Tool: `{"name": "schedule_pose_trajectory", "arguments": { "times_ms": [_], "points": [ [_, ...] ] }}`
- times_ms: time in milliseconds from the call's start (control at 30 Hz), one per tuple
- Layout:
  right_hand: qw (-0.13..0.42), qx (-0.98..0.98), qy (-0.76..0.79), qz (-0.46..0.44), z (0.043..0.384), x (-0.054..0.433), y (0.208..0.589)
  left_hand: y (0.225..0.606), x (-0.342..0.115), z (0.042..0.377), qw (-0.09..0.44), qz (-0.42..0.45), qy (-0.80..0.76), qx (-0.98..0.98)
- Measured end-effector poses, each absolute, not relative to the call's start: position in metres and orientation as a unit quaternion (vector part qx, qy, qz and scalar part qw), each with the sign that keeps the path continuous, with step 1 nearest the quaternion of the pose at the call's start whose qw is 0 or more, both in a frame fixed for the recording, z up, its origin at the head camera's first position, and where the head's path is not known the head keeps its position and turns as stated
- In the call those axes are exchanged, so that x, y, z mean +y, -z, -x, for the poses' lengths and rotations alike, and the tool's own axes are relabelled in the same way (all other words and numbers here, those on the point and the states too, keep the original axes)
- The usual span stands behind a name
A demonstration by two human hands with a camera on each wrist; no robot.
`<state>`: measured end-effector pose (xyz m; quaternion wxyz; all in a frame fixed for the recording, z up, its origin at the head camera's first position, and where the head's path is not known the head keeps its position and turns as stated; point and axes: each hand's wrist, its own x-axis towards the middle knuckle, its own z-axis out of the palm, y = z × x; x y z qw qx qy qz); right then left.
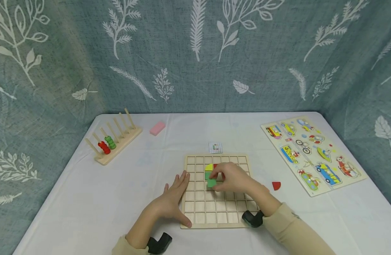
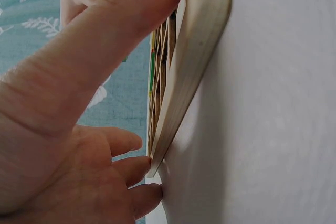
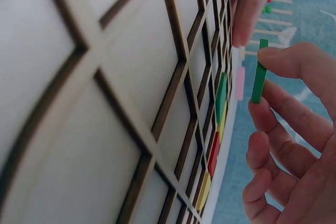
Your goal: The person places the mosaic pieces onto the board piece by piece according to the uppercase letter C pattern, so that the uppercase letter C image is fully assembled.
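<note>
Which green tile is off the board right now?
The held green tile, pinched by the right hand above the board; the other visible green tile lies in it, next to the yellow piece.

Head view, centre: red piece [image 1: 215,165] and green piece [image 1: 211,183] are partly covered by right hand [image 1: 233,177]. Pattern on card [image 1: 216,147] above grid board [image 1: 214,226] is too small to be read. Left-wrist view: left hand [image 2: 58,145] is cropped by left edge. Right-wrist view: grid board is cropped at left.
</note>
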<state>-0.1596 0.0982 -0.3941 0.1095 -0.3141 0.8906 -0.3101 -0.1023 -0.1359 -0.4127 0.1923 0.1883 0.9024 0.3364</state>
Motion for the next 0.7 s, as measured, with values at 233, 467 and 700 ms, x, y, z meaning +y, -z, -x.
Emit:
{"name": "schedule_pose_trajectory", "arguments": {
  "times_ms": [233, 467, 700],
  "points": [
    [0.122, 0.898, 0.289, 0.309, 0.161, 0.091, 0.394, 0.413, -0.136, 0.102, 0.192, -0.188, -0.336, 0.903],
    [0.132, 0.908, 0.268, 0.292, 0.164, 0.084, 0.398, 0.411, -0.136, 0.102, 0.194, -0.185, -0.336, 0.903],
    [0.134, 0.915, 0.247, 0.291, 0.163, 0.081, 0.400, 0.412, -0.136, 0.102, 0.192, -0.186, -0.334, 0.904]
  ]
}}
